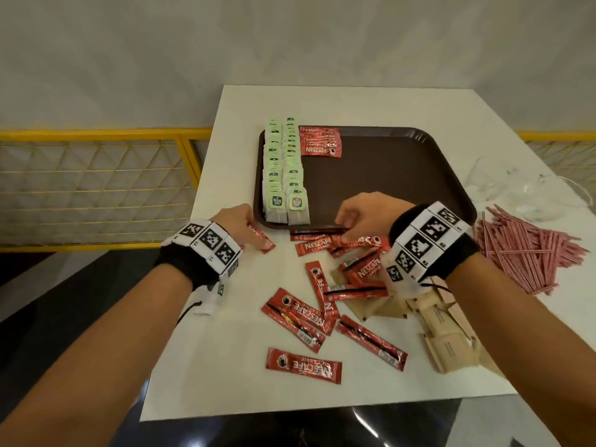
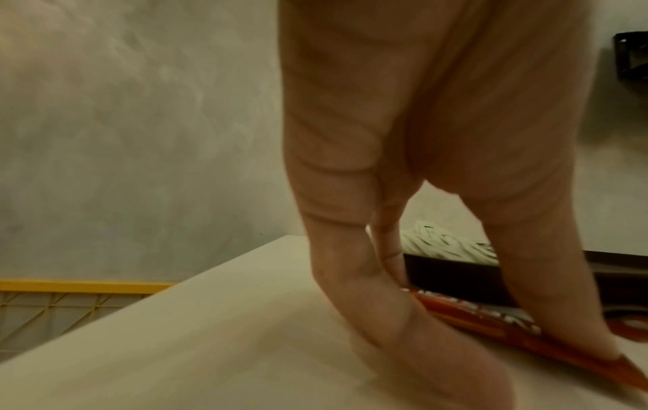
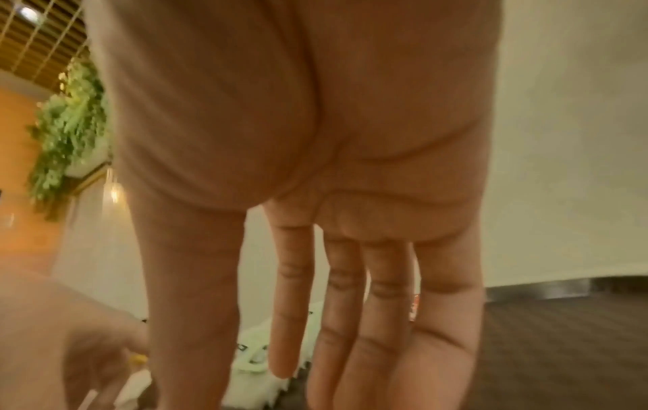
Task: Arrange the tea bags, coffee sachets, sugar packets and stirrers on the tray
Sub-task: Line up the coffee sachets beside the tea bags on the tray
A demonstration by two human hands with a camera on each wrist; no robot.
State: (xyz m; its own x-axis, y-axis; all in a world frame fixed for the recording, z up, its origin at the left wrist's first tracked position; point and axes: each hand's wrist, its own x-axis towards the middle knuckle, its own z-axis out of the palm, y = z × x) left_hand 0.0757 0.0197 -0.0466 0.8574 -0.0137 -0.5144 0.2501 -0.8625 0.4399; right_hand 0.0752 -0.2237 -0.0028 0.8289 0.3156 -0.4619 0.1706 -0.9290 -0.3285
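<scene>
Left hand [image 1: 237, 225] pinches coffee sachet [image 1: 262, 241] on tabletop [image 1: 206, 350]; right hand [image 1: 364, 214] fingers straight, tips on second sachet [image 1: 317, 230] beside tray [image 1: 387, 175]; tea bags [image 1: 283, 166] on tray.

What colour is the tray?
The tray is dark brown, and the head view shows it best.

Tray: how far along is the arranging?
Done: tea bags in two rows and a few coffee sachets on the tray. In hand: left hand pinches one sachet; right hand touches another sachet. Left: loose sachets, sugar packets, stirrers on the table.
</scene>
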